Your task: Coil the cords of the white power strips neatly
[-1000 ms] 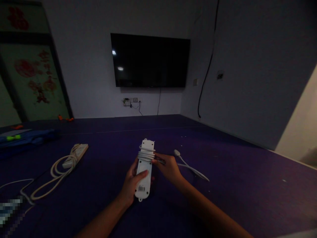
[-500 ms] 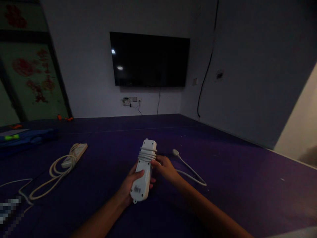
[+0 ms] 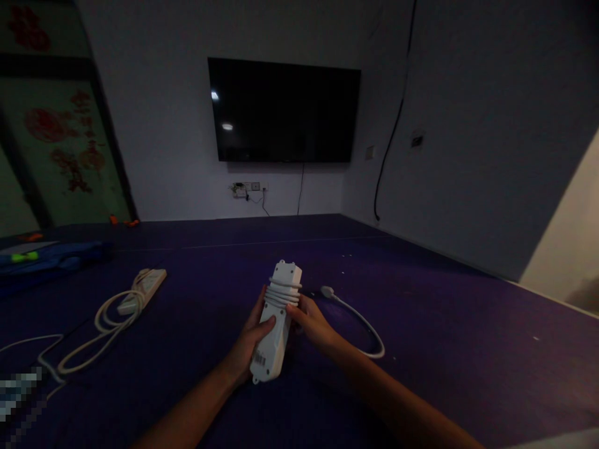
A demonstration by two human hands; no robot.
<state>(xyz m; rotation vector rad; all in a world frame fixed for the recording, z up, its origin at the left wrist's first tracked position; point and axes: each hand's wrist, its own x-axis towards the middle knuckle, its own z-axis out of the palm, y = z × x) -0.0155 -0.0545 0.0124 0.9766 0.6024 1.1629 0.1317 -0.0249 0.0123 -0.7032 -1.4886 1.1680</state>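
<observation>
Lower middle of the frame, and the white power strip is wrapped in the grip of the left hand, thumb across its back. The right hand meets it beside the coiled cord, fingers too hidden to tell whether that grip is closed! The strip looks light, stiff and smooth, best held by its uncoiled lower half; the cord seems springy, best pinched beside the coils.
</observation>
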